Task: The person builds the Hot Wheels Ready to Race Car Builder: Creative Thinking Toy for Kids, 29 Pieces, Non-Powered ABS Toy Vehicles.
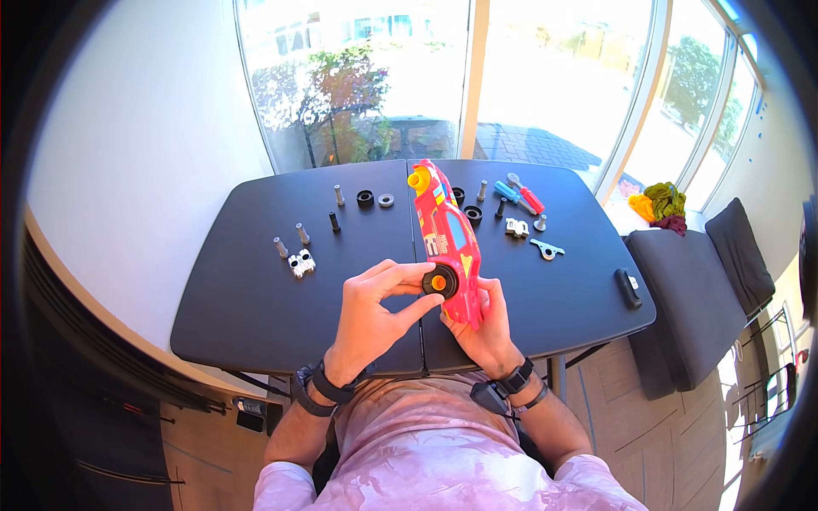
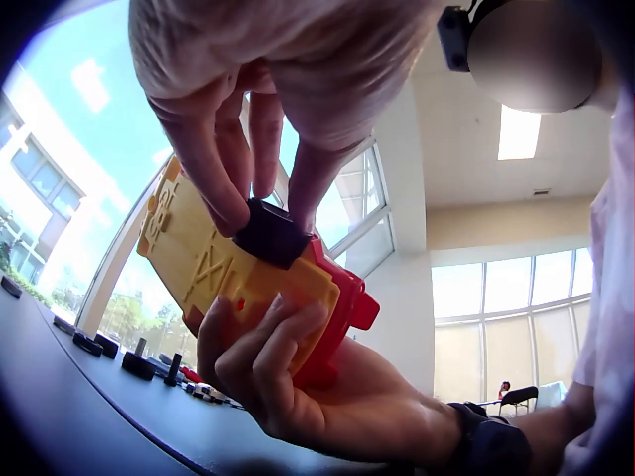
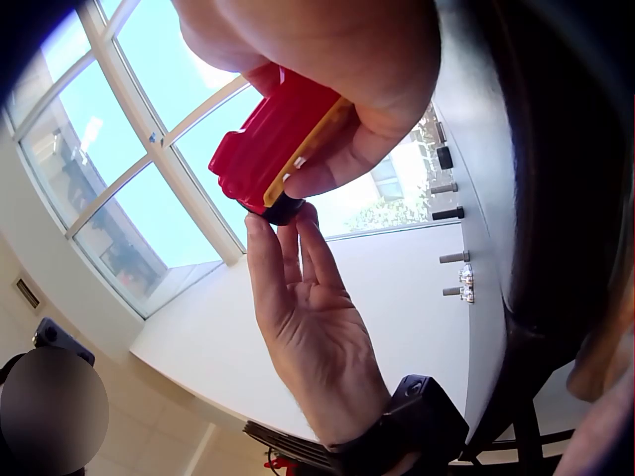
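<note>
Above the near part of the table, my right hand (image 1: 487,330) holds a red toy car (image 1: 461,247) with its side turned up. Thumb and fingers of my left hand (image 1: 372,308) pinch a black wheel (image 1: 427,288) at the car's near end, where an orange hub (image 1: 439,282) shows through its middle. At the far end a bare yellow-orange hub (image 1: 418,179) carries no wheel. The left wrist view shows the car's yellow underside (image 2: 213,263), with the right hand's fingers curled against it. In the right wrist view, the wheel (image 3: 282,210) sits between the left fingertips at the car's edge.
On the dark table (image 1: 247,319) stand grey and black bolts, loose black wheels (image 1: 473,215), a grey ring (image 1: 386,200) and silver blocks (image 1: 302,263). Blue and red screwdrivers (image 1: 530,200), a small wrench (image 1: 547,249) and a black device (image 1: 628,289) lie on the right.
</note>
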Demonstrator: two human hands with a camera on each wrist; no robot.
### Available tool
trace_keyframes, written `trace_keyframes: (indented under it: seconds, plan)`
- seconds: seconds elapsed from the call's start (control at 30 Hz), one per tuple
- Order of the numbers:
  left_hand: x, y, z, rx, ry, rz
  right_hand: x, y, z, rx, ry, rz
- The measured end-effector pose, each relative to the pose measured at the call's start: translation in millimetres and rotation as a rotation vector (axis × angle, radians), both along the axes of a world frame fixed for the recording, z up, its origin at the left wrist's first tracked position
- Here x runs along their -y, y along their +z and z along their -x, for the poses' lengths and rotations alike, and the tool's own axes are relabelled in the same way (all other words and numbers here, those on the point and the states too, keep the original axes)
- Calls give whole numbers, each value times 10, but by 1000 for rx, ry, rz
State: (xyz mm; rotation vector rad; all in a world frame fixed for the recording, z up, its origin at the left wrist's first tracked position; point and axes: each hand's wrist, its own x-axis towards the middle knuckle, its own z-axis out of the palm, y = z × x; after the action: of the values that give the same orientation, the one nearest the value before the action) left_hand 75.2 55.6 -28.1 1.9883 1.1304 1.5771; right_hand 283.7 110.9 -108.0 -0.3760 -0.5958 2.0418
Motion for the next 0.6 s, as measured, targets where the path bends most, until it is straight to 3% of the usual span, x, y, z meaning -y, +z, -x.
trace_keyframes:
  seconds: [0.6]
  plan:
    - [46,32,12,-74,19,-39,35,77,7,-13,-11,-2]
